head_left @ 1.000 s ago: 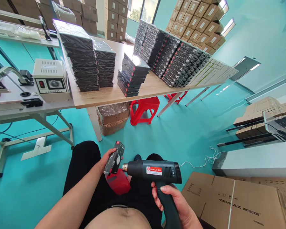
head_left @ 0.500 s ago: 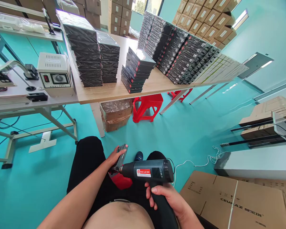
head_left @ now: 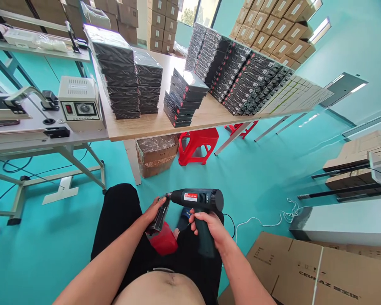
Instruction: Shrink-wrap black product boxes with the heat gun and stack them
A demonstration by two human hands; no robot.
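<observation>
1. Left forearm comes up from lower left, crosses over the left thigh [head_left: 119, 220], elbow out toward the picture's edge, left hand [head_left: 154, 211] in front of the lap, back of the hand up
2. Left fingers closed round a slim black box [head_left: 161, 218], thumb side at its upper end; far fingers hidden behind it
3. Box held tilted, upper end leaning away from the body and to the right, lower end over the red seat [head_left: 165, 241] between the thighs
4. Right forearm comes in from lower right, angled up and left, right hand [head_left: 206, 222] above the right thigh
5. Right fingers curled round the handle of a dark heat gun [head_left: 195, 198], thumb laid across it, fingertips showing on the left side; grip butt sticks out below the hand
6. Gun barrel about level, pointing left, label toward the wearer; nozzle right at the box's upper end, looks close, can't tell if touching
7. Black cord [head_left: 233, 224] curves just right of the gun
8. Ahead, wooden table [head_left: 131, 129] carries a short stack of black boxes [head_left: 184, 101], with taller wrapped stacks [head_left: 119, 76] to its left
9. Big cardboard carton [head_left: 305, 262] at lower right, beside the right forearm
</observation>
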